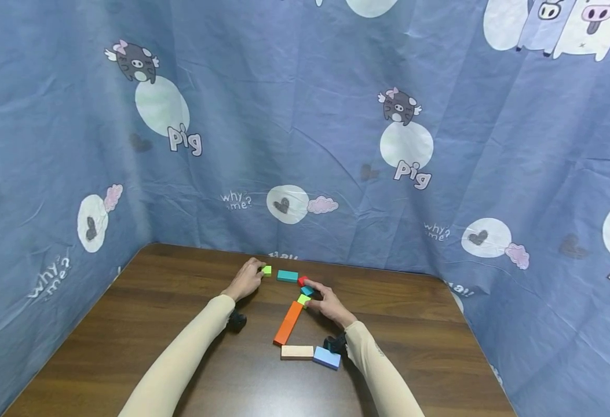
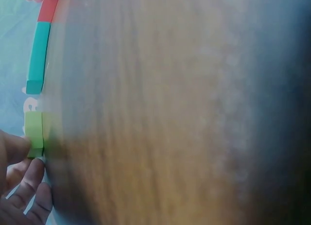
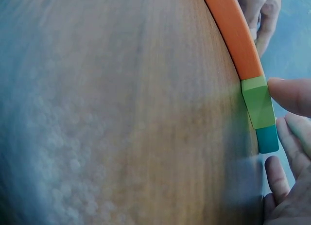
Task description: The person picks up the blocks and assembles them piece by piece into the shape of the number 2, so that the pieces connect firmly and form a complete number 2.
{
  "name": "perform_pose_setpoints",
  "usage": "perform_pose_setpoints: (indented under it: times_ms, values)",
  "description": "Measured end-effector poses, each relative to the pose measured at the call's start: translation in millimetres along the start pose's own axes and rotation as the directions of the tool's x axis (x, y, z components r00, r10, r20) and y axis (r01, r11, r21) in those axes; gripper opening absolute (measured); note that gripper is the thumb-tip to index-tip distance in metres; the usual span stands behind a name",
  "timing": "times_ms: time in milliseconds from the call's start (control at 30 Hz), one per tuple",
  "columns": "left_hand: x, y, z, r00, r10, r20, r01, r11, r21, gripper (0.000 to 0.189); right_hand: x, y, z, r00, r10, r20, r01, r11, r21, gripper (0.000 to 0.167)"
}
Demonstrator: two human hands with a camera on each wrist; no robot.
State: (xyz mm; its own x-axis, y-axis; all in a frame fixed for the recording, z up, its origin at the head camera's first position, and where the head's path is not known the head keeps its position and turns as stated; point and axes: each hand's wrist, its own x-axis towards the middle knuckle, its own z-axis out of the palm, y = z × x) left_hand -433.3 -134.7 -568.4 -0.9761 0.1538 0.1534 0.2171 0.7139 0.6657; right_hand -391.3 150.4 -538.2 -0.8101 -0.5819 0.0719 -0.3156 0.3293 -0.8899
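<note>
My left hand (image 1: 247, 280) pinches a small light green block (image 1: 266, 270) near the table's back edge; in the left wrist view the thumb (image 2: 17, 148) lies against this block (image 2: 34, 130). To its right, across a gap, lies a teal block (image 1: 287, 276), then a small red block (image 1: 303, 280). My right hand (image 1: 331, 304) reaches over the bend of the row, index finger by the red block and a smaller teal block (image 1: 306, 291). Its thumb (image 3: 291, 95) touches a second light green block (image 3: 258, 103). A long orange block (image 1: 288, 323) continues from there.
A pale wooden block (image 1: 297, 353) lies at the orange block's near end, with a blue block (image 1: 327, 358) beside it under the right wrist. The brown table (image 1: 127, 324) meets a blue patterned cloth (image 1: 294, 145) behind and at the sides.
</note>
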Motion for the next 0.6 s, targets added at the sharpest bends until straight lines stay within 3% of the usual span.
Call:
perform_pose_setpoints:
  times_ms: [233, 600]
  values:
    - [-1.4, 1.5, 1.0, 1.000, -0.014, 0.004, 0.014, 1.000, 0.004, 0.035, -0.6, -1.6, -0.2, 1.000, 0.010, 0.005, -0.010, 1.000, 0.002, 0.062]
    - [-0.7, 0.8, 2.7, 0.999, 0.042, 0.030, -0.044, 0.998, 0.042, 0.034, 0.4, 1.9, 1.3, 0.999, -0.024, -0.023, 0.024, 1.000, -0.014, 0.061]
